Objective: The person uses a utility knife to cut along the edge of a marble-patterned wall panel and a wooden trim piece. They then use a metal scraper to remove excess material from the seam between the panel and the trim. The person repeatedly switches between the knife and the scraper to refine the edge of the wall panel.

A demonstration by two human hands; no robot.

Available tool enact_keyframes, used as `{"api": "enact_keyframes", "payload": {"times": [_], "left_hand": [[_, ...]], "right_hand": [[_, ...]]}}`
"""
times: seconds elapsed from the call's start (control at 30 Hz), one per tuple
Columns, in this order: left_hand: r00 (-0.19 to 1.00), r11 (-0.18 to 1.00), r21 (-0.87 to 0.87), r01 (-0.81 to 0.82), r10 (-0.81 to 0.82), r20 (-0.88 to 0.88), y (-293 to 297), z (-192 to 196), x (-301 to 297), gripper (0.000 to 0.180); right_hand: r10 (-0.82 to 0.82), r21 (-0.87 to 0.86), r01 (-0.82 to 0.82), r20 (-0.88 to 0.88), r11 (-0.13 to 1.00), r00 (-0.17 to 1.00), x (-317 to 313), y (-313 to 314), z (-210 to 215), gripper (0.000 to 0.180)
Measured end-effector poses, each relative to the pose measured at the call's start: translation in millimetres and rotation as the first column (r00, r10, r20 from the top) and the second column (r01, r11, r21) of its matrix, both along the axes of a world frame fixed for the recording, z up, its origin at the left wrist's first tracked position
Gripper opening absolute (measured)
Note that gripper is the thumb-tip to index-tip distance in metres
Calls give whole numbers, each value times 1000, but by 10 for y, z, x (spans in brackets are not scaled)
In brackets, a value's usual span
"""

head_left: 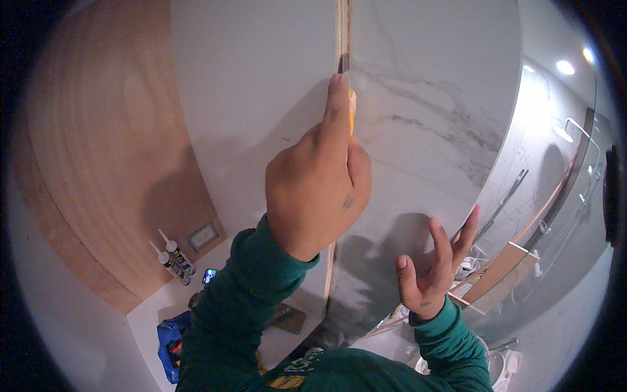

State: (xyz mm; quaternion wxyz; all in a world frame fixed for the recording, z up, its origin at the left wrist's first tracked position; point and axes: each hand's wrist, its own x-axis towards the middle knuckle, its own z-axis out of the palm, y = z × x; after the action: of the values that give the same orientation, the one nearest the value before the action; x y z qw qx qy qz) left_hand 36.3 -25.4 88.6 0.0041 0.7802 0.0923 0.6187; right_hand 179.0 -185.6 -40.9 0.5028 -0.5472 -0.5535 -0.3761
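My left hand (312,186) is wrapped round a yellow utility knife (353,108), its index finger stretched along the tool. The grey blade (345,63) touches a narrow upright joint (342,26) where a wood-coloured edge shows. To the left of that joint is a plain pale panel (248,72); a grey-veined marble-look panel (431,85) lies to its right. My right hand (431,274) is open, fingers spread, near the right edge of the marble-look panel. Whether its fingers press on the panel is hard to tell. Most of the knife's handle is hidden by my left hand.
A wooden panel (130,130) stands at the left. Two sealant tubes (173,264), a phone (209,276) and a blue bag (171,333) are at the lower left. At the right, a glass panel (555,261) and a shower head (563,133) show beyond the marble-look panel's edge.
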Motion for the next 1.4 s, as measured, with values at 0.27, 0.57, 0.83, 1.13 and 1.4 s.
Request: {"api": "enact_keyframes", "payload": {"times": [0.27, 0.57, 0.83, 1.13, 1.4], "left_hand": [[996, 994, -78, 82, -83, -12, 10, -32, -21, 62], [998, 995, 82, 55, -57, 23, 115, -88, 32, 73], [997, 997, -28, 70, -71, -32, -84, -291, -72, 68], [997, 994, 79, -78, 80, -19, -6, -349, -76, 74], [997, 987, 142, -73, 69, 33, 50, -310, -59, 72]], "right_hand": [[4, -4, -4, 4, 1000, 1000, -8, -1, 11, 63], [27, 22, -27, -3, 999, 1000, -5, 23, 5, 61], [-4, 5, 4, 8, 1000, 1000, -2, -16, 25, 60], [12, 10, -12, 8, 1000, 1000, 20, -10, 9, 59], [17, 2, -17, -7, 1000, 1000, -21, -6, 11, 58]]}}
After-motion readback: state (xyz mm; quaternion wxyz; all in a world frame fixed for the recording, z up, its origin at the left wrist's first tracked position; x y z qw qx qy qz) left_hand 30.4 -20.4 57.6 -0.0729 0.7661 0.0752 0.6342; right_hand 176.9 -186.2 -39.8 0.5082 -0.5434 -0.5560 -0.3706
